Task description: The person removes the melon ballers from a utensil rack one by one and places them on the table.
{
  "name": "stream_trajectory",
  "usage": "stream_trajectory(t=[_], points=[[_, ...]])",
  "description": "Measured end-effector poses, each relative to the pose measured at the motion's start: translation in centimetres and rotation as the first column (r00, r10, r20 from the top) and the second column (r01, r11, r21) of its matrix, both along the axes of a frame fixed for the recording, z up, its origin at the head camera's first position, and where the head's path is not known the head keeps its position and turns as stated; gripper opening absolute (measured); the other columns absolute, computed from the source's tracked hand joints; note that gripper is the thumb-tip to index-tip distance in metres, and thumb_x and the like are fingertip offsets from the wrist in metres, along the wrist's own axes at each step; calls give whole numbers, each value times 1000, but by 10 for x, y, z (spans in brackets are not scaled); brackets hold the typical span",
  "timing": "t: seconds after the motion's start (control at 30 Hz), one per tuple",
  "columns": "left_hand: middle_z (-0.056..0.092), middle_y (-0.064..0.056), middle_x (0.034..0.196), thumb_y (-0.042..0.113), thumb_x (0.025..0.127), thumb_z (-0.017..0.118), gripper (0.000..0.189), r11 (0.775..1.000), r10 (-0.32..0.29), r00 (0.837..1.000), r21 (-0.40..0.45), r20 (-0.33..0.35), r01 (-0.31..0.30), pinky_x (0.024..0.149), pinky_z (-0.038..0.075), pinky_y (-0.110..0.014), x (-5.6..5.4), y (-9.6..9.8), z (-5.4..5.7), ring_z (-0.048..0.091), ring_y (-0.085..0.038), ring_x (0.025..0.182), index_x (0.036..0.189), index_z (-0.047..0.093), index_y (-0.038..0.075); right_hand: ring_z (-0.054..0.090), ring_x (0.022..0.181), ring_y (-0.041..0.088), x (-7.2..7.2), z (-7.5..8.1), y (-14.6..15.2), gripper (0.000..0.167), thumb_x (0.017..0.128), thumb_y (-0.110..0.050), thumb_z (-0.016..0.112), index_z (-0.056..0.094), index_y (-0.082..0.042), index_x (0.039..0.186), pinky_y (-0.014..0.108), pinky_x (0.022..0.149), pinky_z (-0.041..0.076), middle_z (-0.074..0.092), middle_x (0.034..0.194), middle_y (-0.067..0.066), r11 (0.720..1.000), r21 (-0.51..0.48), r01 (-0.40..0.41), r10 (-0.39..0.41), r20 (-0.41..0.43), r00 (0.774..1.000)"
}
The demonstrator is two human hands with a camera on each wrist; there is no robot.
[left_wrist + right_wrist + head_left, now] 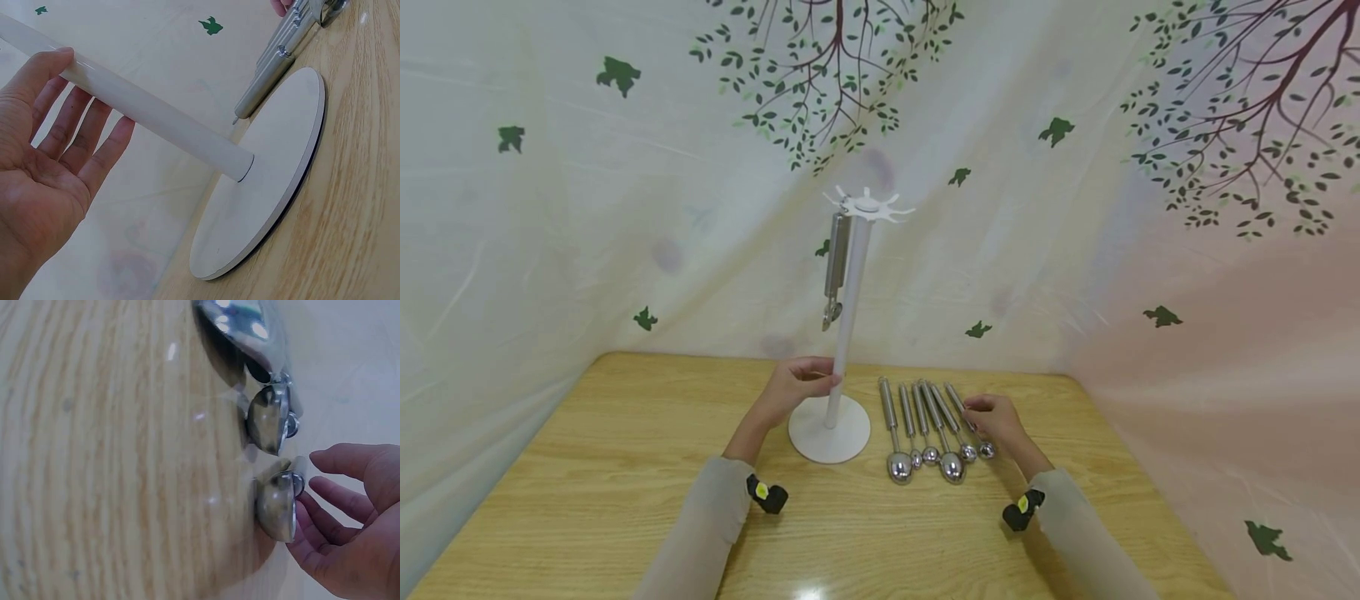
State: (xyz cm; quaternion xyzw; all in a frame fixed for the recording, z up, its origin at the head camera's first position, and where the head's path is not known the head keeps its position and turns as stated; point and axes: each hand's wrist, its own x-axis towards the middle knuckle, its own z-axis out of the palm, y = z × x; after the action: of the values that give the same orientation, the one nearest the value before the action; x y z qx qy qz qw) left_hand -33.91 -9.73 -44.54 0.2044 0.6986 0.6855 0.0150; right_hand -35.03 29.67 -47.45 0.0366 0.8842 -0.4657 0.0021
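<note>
My left hand [797,385] holds the white pole [156,122] of a stand low down, thumb on one side and fingers on the other. The pole rises from a round white base [269,150] on the table. Beside my right hand [356,512] lies the outermost metal scoop [275,506] of a row, its round bowl down on the wood. The fingers are bent about its handle, with a gap between thumb and index fingertip. In the head view this hand covers part of that handle.
Several more steel scoops [951,467], with oval or round bowls, lie side by side right of the base. Atop the pole is a white ring of hooks [868,206]. From it hang slim metal utensils [836,258]. A printed cloth [737,250] surrounds the wooden table [625,467].
</note>
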Motion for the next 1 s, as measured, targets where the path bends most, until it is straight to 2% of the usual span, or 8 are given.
stream_trajectory(t=[0.17, 0.27, 0.33, 0.47, 0.7, 0.83, 1.0], points=[[77, -6, 105, 9, 94, 73, 34, 1000, -1, 1000, 4, 2, 1, 86, 63, -31, 0, 0, -1, 72, -12, 93, 123, 67, -9, 68, 98, 23, 0, 12, -3, 31, 97, -10, 68, 67, 6, 123, 23, 78, 57, 70, 116, 21, 1000, 18, -3, 5, -85, 996], [77, -3, 104, 9, 94, 73, 34, 1000, -3, 1000, 9, 2, 3, 87, 63, -31, 0, 0, -1, 72, -12, 93, 122, 67, -9, 68, 102, 22, 0, 25, -10, 34, 98, -11, 68, 65, 7, 126, 20, 82, 57, 69, 121, 25, 999, -21, -36, 32, -166, 986], [77, -2, 104, 10, 94, 73, 34, 1000, -5, 1000, 11, 0, 5, 87, 63, -32, 0, 0, -1, 72, -12, 93, 122, 67, -9, 67, 100, 16, 1, 37, -17, 34, 97, -12, 69, 66, 6, 127, 15, 81, 55, 69, 122, 25, 997, -55, -61, 48, -217, 975], [77, -2, 105, 10, 94, 73, 35, 1000, -3, 1000, 13, -2, 3, 87, 63, -32, 0, 0, -1, 73, -12, 93, 123, 67, -8, 65, 97, 9, 6, 66, -39, 35, 97, -15, 71, 67, 3, 127, 12, 80, 54, 69, 122, 24, 989, -75, -129, 99, -318, 943], [77, -5, 107, 11, 94, 74, 36, 1000, 7, 1000, 9, 6, -7, 87, 63, -33, -2, -1, -3, 73, -13, 94, 124, 68, -7, 66, 100, 7, 24, 116, -88, 31, 97, -18, 72, 70, -4, 124, 14, 84, 55, 72, 119, 19, 965, -98, -243, 178, -436, 882], [76, -10, 110, 11, 94, 74, 36, 1000, 5, 1000, 2, -2, -5, 88, 63, -34, -2, -2, -3, 73, -15, 95, 124, 68, -6, 68, 101, 6, 32, 135, -113, 30, 96, -16, 72, 71, -3, 123, 17, 86, 58, 72, 119, 19, 933, -127, -336, 233, -498, 835], [74, -19, 117, 14, 95, 73, 36, 999, -17, 1000, -28, -21, 16, 91, 62, -33, -3, -3, -4, 72, -17, 99, 126, 67, -4, 68, 101, 7, 40, 151, -138, 28, 96, -12, 72, 71, -2, 122, 20, 89, 59, 72, 117, 19, 892, -164, -422, 278, -537, 796]])
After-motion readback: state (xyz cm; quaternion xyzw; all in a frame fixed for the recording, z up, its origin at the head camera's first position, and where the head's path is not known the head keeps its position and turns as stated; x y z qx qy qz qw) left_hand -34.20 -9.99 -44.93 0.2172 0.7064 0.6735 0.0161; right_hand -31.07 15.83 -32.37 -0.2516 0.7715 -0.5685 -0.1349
